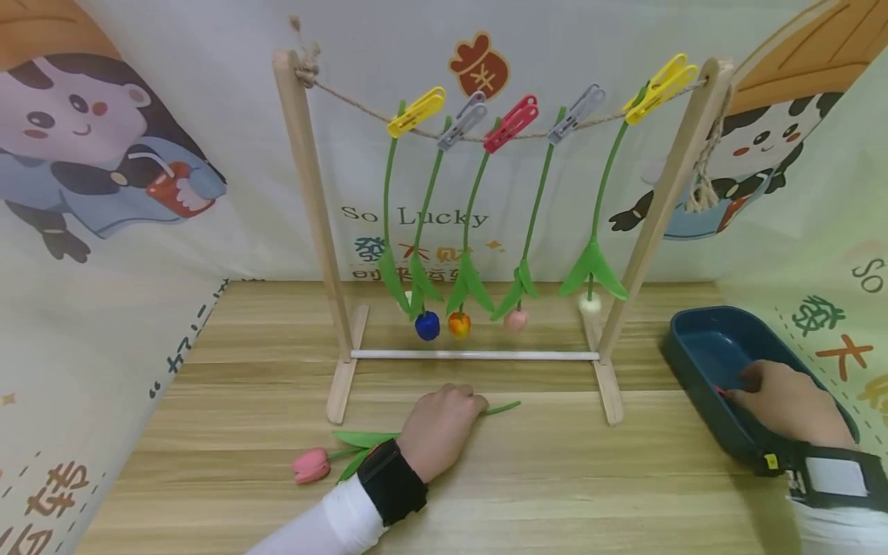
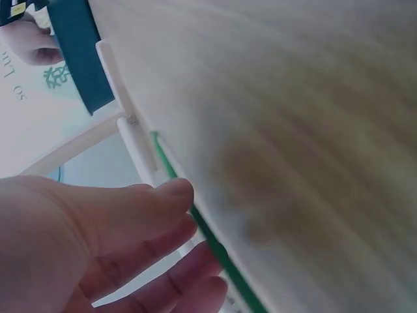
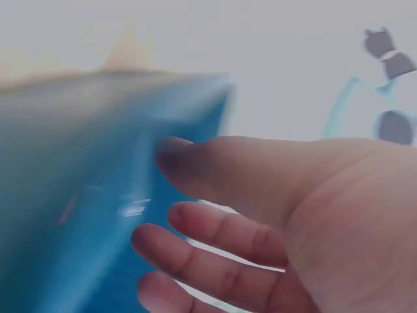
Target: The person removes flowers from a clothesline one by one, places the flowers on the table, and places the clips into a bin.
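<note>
Pink and smooth-budded, the tulip (image 1: 311,466) lies on the wood-grained table (image 1: 624,493) under my left hand (image 1: 444,432), the nearer one, its bud between eight and nine o'clock and its thin, round green stem (image 1: 502,408) reaching out between two and three, pinched by my thumb and fingertips. My right hand (image 1: 794,405), well apart at three o'clock inside the glossy blue tray (image 1: 714,347), is loosely curled and seems to hold nothing, a small red piece (image 1: 719,391) near its fingertips towards nine.
</note>
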A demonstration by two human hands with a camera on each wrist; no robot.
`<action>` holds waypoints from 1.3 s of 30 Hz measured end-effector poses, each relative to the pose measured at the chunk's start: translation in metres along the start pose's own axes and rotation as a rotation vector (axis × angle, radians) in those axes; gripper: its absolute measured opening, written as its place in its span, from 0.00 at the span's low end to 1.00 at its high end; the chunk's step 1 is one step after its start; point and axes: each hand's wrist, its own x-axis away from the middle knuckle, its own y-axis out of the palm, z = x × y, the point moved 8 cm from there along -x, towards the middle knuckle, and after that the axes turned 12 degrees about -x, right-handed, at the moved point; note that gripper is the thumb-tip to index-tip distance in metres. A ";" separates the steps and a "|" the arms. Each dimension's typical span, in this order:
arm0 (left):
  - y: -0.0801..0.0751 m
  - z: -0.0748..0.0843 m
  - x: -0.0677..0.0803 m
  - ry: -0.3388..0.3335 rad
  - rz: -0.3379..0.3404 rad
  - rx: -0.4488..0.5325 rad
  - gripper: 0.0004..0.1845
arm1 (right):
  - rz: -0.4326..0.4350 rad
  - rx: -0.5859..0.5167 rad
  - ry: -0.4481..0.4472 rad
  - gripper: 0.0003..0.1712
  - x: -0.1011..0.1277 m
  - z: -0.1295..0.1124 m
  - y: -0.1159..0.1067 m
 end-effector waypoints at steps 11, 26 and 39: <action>-0.055 -0.033 0.008 -0.089 0.126 0.117 0.14 | 0.303 0.069 -0.329 0.28 0.043 -0.144 -0.069; -0.182 -0.113 0.013 -0.257 0.716 0.282 0.13 | 0.536 0.056 -0.931 0.18 0.112 -0.355 -0.124; -0.211 -0.140 -0.016 -0.343 0.865 0.478 0.27 | 0.504 0.173 -1.052 0.22 0.091 -0.474 -0.125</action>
